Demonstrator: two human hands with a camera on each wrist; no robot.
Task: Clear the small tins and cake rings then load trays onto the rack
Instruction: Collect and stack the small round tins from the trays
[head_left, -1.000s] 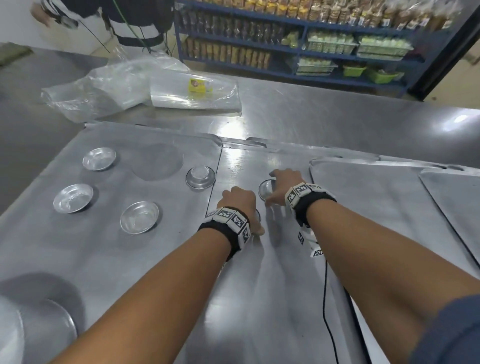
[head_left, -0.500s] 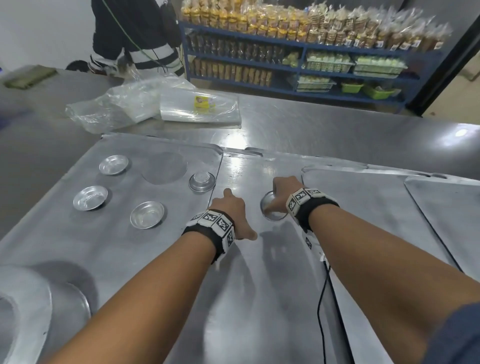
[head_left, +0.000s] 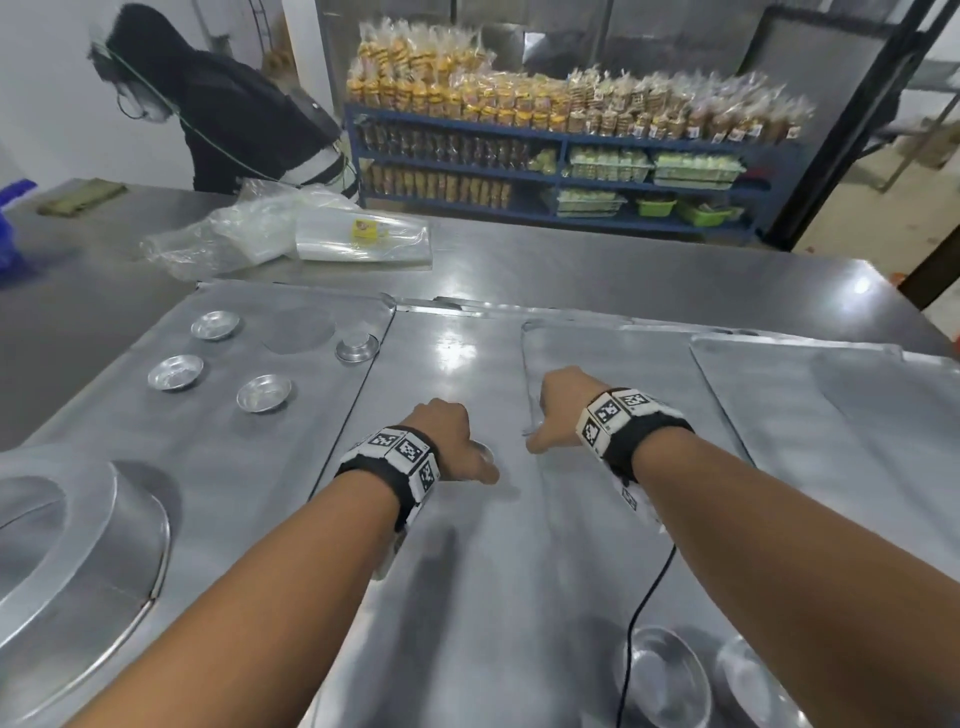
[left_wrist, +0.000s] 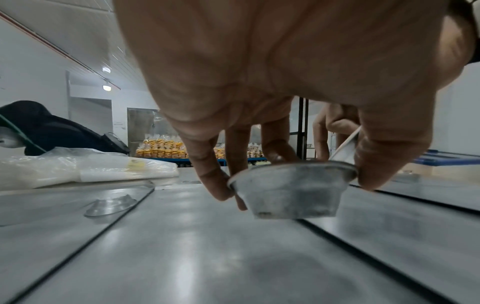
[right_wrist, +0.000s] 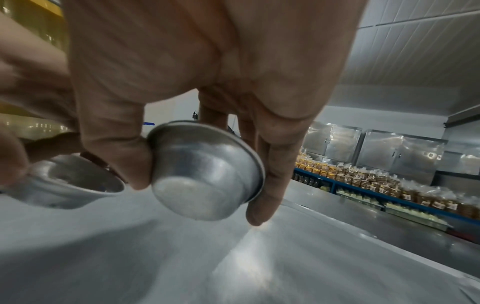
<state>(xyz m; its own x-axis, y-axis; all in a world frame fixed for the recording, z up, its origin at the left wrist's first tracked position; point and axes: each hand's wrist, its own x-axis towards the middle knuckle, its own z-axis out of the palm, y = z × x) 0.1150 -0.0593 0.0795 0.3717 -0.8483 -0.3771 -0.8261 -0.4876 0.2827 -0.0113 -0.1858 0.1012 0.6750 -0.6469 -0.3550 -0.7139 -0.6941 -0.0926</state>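
Note:
My left hand (head_left: 470, 457) pinches a small metal tin (left_wrist: 293, 191) by its rim, upright, just above the middle tray (head_left: 467, 597). Beside it my right hand (head_left: 545, 421) holds a second small tin (right_wrist: 205, 181) between thumb and fingers, tilted with its base toward the wrist camera. The two hands are close together over the seam between the middle tray and the right tray (head_left: 623, 358). On the left tray (head_left: 130, 447) lie three open tins (head_left: 215, 325) (head_left: 175, 372) (head_left: 264, 393) and one upturned tin (head_left: 357, 347).
A large round cake ring (head_left: 78, 545) sits at the near left. Two more tins (head_left: 665, 670) (head_left: 753, 675) lie near the front right, by a black cable (head_left: 644, 597). Plastic bags (head_left: 291, 236) lie at the back of the steel table. Another person (head_left: 234, 119) bends beyond it, near blue shelves (head_left: 561, 176).
Both hands lifted a tin each off the middle tray and drew back toward me. The head view tilted upward.

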